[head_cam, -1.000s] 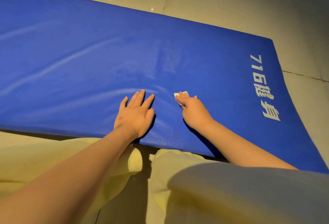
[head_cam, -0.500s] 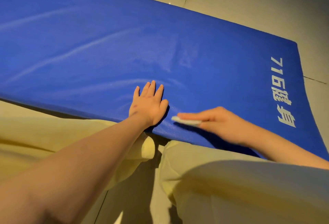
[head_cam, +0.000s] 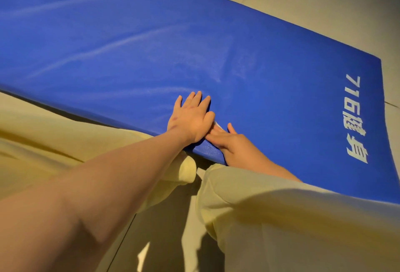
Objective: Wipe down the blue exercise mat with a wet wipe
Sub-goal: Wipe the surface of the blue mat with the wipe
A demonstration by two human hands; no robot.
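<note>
The head view is the only one. The mat (head_cam: 151, 44) lies flat on a tiled floor (head_cam: 324, 1), and the person kneels at its near long edge in pale yellow trousers (head_cam: 281, 217). The left hand (head_cam: 191, 118) is spread flat on the mat just inside that edge, fingers straight and holding nothing, so it serves as a brace. The right hand (head_cam: 233, 144) lies just beside it, its straight fingertips reaching under the left thumb and touching it. It presses the wipe (head_cam: 217, 125) down on the mat. Only a thin white sliver of wipe shows between the two hands, so its fold, and probably how much of it meets the mat, cannot be read. Pale streaks cross the blue surface farther out, and white lettering (head_cam: 355, 118) runs along the right end.

The step in hand looks like a pass along the near edge strip. To do it well, the person should keep the wiping fingers flat so that the whole wipe bears on the mat. The left palm should hold the mat against sliding. It should also lift aside, since the patch beneath it is not yet reachable. Strokes ought to overlap, then work outward towards the streaks and the lettering.
</note>
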